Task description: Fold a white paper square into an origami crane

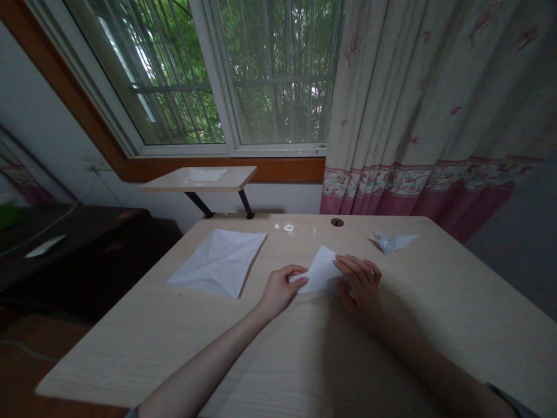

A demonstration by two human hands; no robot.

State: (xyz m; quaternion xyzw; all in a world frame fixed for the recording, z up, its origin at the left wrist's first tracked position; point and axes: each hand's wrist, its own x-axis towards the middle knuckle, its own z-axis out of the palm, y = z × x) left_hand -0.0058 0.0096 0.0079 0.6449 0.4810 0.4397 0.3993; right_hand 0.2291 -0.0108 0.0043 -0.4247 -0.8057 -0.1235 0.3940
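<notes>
A piece of folded white paper (pixel 321 271) is between my two hands, over the middle of the desk. My left hand (pixel 282 288) pinches its left corner between thumb and fingers. My right hand (pixel 359 284) is at its right side, fingers bent over the paper's edge and thumb beneath them; the fingers partly hide that side. To the left lies a larger creased sheet of white paper (pixel 217 264), spread out. A folded paper crane (pixel 394 241) rests on the desk beyond my right hand.
The pale wooden desk (pixel 261 360) has a small raised shelf (pixel 165 184) at its back left, with white paper (pixel 206 174) on it. A round cable hole (pixel 337 222) is near the back edge. A curtain (pixel 391 116) hangs behind; a dark cabinet (pixel 87 232) stands left.
</notes>
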